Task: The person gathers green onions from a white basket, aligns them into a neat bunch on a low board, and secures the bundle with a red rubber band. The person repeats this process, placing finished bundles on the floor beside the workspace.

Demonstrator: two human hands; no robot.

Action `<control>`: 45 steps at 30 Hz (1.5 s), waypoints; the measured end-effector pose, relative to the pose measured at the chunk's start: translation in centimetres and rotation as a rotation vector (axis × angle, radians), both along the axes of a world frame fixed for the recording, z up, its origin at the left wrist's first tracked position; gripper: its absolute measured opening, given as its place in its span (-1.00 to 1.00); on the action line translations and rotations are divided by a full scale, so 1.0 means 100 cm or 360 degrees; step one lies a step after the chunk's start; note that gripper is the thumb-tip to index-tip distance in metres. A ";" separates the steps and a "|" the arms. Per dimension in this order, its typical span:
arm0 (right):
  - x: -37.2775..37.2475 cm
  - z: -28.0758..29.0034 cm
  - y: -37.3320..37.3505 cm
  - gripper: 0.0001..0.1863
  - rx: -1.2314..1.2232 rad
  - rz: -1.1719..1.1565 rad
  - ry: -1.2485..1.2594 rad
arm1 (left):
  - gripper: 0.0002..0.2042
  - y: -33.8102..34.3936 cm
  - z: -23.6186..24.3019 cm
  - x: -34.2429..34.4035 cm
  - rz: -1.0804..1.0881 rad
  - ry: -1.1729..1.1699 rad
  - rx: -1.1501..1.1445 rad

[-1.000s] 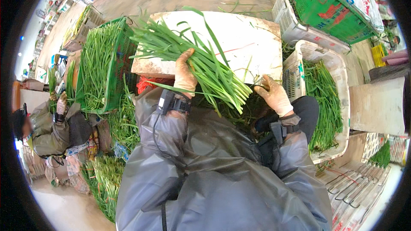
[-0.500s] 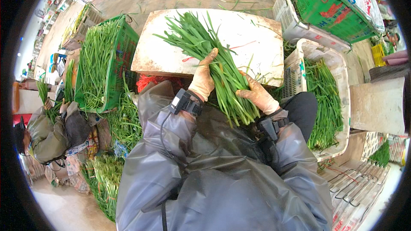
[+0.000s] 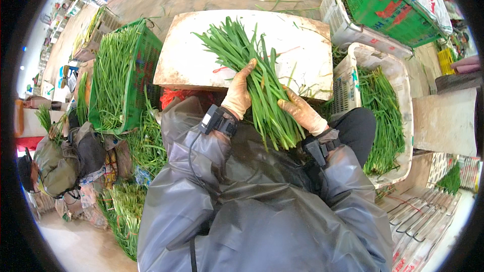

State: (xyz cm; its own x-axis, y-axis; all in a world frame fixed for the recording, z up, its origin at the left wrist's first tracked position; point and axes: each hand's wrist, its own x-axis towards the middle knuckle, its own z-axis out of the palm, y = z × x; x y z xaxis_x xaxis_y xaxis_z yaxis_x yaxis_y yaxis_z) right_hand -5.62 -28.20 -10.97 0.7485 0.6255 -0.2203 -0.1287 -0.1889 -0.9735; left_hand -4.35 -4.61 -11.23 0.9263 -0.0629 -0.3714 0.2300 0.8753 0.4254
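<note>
A bunch of garlic chives [image 3: 264, 86] slants across my lap and the near edge of a white board [image 3: 189, 45], leafy tips up to the left and stem ends down to the right. My left hand [image 3: 239, 94], in a soiled pale glove, wraps the bunch from the left with its thumb across the top. From the right, my gloved right hand [image 3: 304, 113] holds the lower part, its fingers partly hidden by the leaves. A thin red strip [image 3: 220, 69] lies on the board beside the leaves.
On my right stands a white crate [image 3: 407, 136] of chives, with a stacked green crate [image 3: 388, 12] beyond. A green crate [image 3: 146, 65] full of chives is at left, with more bundles [image 3: 126, 206] below. Another person [image 3: 58, 156] sits at far left, holding chives.
The leafy tips have dropped slightly and the leaves on the right have spread. My right hand has shifted its fingers a little along the bunch; my left hand stays nearly in place.
</note>
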 end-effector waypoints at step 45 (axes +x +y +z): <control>0.090 -0.063 -0.003 0.05 0.0556 -0.1019 0.0543 | -0.50 -0.070 -0.055 -0.026 -0.0366 0.0221 0.0342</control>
State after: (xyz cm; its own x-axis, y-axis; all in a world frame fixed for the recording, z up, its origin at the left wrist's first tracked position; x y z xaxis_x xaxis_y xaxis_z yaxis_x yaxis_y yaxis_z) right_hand 3.34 -28.48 -17.24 0.9119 0.1725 -0.3723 -0.4096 0.3306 -0.8502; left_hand -6.97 -11.60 -16.72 0.8367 -0.1711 -0.5202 0.4795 0.6876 0.5452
